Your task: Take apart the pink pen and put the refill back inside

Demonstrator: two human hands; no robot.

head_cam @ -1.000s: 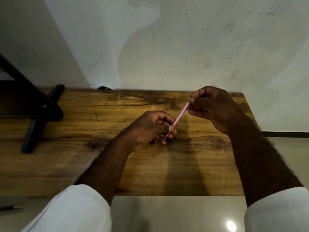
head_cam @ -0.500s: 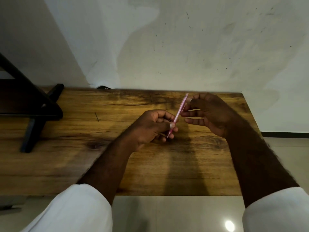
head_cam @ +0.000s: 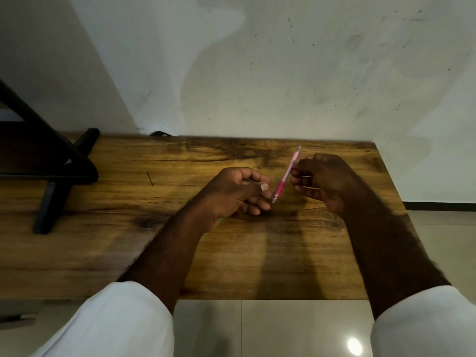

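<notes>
The pink pen (head_cam: pixel 286 176) is held up over the wooden table (head_cam: pixel 296 258), tilted, with its darker grip and silver tip pointing down-left and its clear end up-right. My right hand (head_cam: pixel 325 181) pinches its middle from the right. My left hand (head_cam: pixel 231 194) is curled with the thumb on the forefinger, just left of the pen's tip. A narrow gap shows between that thumb and the pen's grip. The pen looks whole, and no loose refill is visible.
A black angled stand (head_cam: pixel 54 163) occupies the table's left part, with one foot reaching toward me. A thin dark sliver (head_cam: pixel 150 179) lies on the wood left of my hands. A white wall rises right behind the table. Tiled floor (head_cam: pixel 270 328) lies below the near edge.
My right hand slid from the pen's top end down to its middle and swung the pen more upright. My left hand has come off the lower end and now sits beside the tip.
</notes>
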